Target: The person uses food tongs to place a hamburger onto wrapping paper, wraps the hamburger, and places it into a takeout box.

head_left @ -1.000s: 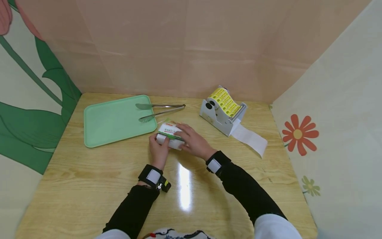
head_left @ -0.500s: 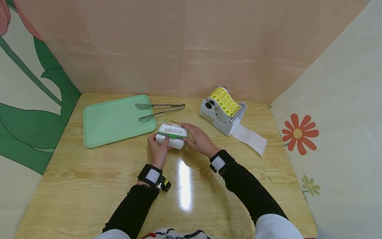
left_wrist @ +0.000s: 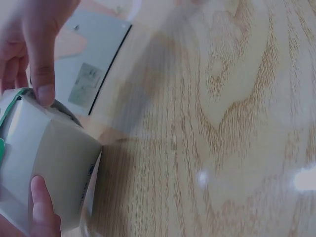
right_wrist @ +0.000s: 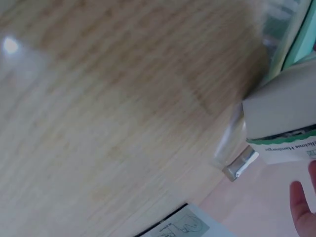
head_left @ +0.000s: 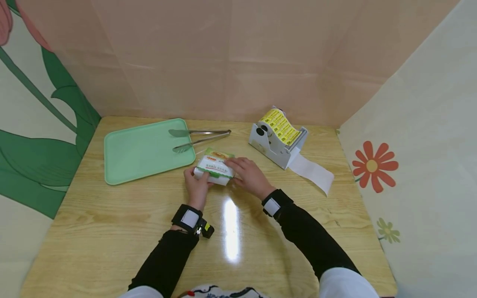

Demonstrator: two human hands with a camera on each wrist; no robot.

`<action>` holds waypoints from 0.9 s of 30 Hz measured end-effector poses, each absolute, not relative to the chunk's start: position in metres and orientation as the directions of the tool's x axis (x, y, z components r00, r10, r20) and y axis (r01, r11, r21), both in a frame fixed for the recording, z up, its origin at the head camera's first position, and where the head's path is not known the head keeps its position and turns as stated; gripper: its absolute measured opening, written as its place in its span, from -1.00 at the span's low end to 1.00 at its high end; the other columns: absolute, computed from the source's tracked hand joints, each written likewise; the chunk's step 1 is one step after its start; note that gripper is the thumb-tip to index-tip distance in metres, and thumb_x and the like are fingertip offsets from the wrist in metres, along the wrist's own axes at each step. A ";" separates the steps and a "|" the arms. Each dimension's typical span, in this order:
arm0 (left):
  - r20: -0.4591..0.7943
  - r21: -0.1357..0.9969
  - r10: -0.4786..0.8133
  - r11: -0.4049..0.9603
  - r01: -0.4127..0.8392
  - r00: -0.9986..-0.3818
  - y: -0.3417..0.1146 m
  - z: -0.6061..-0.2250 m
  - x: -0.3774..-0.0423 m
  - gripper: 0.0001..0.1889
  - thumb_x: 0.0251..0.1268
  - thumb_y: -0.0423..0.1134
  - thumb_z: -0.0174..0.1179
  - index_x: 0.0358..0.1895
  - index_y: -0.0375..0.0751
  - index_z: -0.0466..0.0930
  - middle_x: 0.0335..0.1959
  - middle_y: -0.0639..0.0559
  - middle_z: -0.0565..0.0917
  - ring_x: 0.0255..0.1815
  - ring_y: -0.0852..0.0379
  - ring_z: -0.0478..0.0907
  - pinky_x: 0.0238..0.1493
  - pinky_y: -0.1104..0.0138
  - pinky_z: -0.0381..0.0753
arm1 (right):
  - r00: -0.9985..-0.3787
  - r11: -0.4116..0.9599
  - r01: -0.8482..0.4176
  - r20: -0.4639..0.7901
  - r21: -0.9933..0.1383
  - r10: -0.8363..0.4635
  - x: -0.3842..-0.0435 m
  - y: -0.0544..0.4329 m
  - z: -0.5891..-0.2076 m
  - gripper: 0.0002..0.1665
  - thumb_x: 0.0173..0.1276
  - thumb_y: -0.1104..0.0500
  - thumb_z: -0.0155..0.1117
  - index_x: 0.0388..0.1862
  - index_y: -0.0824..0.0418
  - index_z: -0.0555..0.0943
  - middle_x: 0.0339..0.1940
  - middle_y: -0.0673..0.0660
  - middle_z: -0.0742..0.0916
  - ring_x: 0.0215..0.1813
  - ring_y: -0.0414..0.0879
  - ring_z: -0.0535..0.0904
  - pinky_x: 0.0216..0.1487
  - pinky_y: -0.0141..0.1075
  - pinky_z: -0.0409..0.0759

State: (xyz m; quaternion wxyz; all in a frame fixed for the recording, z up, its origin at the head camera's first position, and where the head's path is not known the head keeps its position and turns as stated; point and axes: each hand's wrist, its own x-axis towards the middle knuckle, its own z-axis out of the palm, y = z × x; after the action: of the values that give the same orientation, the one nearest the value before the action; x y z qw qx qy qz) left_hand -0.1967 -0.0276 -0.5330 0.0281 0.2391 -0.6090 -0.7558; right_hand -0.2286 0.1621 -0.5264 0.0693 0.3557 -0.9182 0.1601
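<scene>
A white paper hamburger box [head_left: 215,166] with a green-edged printed lid stands on the table, just off the tray's front right corner. My left hand [head_left: 197,189] grips its left end, thumb on the front wall; in the left wrist view, a fingertip [left_wrist: 42,205] lies against the white side. My right hand [head_left: 254,179] is at the right end, fingers on the lid, and the left wrist view has its thumb [left_wrist: 44,81] on the box corner. In the right wrist view, straight fingers [right_wrist: 298,205] show near the lid. The box's contents are hidden.
Metal tongs [head_left: 208,132] lie across the right edge of a mint-green tray [head_left: 112,159], behind the box. A grey label dispenser [head_left: 273,149] with a roll of yellow labels [head_left: 281,124] stands at the back right, its white backing strip [head_left: 313,173] trailing over the wooden table [head_left: 290,252].
My right hand first drew back to the right edge of the box, then moved back over the lid. The lid's printed top now shows more. My left hand has kept its hold.
</scene>
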 end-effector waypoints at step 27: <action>-0.300 0.929 -0.262 -0.299 -0.218 -0.917 -0.028 -0.532 -0.192 -0.58 0.30 -0.36 0.14 0.15 -0.27 0.22 0.12 -0.13 0.38 -0.17 0.03 0.55 -0.09 0.00 0.61 | -0.893 0.747 -0.448 0.206 -0.492 -0.400 -0.216 0.120 -0.526 -0.34 0.37 -0.01 0.18 0.43 0.00 0.29 0.42 0.19 0.36 0.45 0.19 0.19 0.40 0.04 0.23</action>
State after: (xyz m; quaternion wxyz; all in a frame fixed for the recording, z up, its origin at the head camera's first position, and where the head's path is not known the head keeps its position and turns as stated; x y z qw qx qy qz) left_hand -0.1924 -0.0282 -0.5318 0.0140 0.2027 -0.5919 -0.7800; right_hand -0.2160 0.1204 -0.5261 0.0435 0.2271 -0.9335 0.2740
